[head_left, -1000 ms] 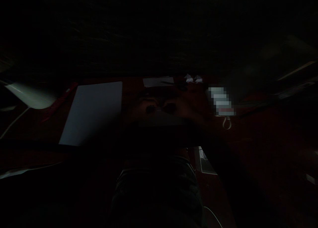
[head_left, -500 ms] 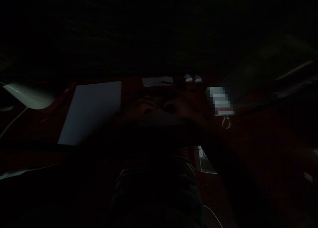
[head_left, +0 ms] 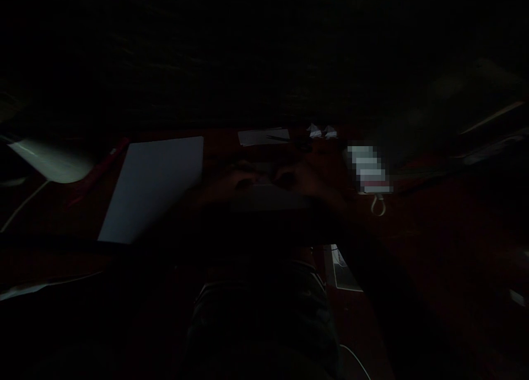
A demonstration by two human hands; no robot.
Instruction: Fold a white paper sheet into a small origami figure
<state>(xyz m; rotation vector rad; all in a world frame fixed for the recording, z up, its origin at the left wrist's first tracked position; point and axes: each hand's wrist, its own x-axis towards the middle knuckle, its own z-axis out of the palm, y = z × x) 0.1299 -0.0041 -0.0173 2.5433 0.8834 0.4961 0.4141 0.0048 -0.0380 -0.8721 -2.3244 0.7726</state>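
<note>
The view is very dark. My left hand (head_left: 236, 179) and my right hand (head_left: 298, 179) are close together over the middle of a table, fingers curled inward and a small gap between the fingertips. A pale sheet of paper (head_left: 268, 198) lies under and between them, and both hands seem closed on its far part. Deep shadow hides the exact finger contact. Beyond the hands are a few flat paper pieces (head_left: 256, 137) with dark scissors (head_left: 285, 139) on them. Beside these stand two small folded paper shapes (head_left: 314, 130).
On the left lies a large white sheet (head_left: 161, 181), with a red strip-like object (head_left: 101, 167) and a white lamp-like object (head_left: 53, 159) beyond. A blurred-out phone-like object (head_left: 368, 167) with a cord loop (head_left: 378, 205) lies right. The reddish table's near edge is in shadow.
My fingertips have drawn slightly apart over the paper, and more of the gap between them shows. The whole view has shifted a little; the other things stay in place.
</note>
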